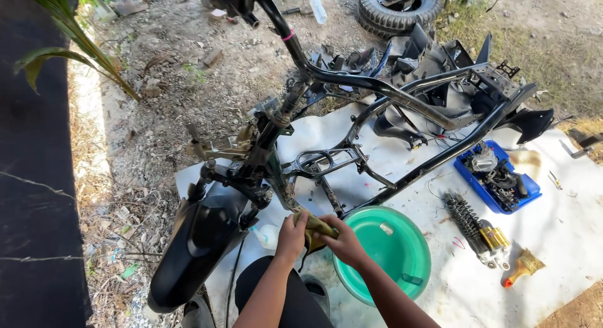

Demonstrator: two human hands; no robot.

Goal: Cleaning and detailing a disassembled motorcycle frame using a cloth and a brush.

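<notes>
**Rag Work at the Foot of a Stripped Scooter Frame**

Gripping a yellowish rag (316, 225) at lower centre of the frame with both hands: left hand (291, 237) closed around its near end, right hand (343, 241) pinching and pressing the other end. Holding it just beside the lower tube of the bare black scooter frame (377, 89), right above the rim of the green basin (402, 240).

Counting across the white sheet (565, 240): 1 frame, 1 green basin, 1 blue tray (468, 175) of small parts at right, 1 shock absorber (471, 224) with a gold end, 1 paintbrush (522, 268) at lower right, 1 small white bottle (267, 235) left of the hands, 1 tyre (396, 14) at the top edge, 1 black front mudguard (195, 246) at lower left.

Judging the risks: possibly snagging the rag on brackets or loose wires of the frame, scraping knuckles on bare metal edges; possibly nudging the basin or the bottle while working so close, spilling whatever is inside; possibly rocking the frame, since how it is propped cannot be told.
</notes>
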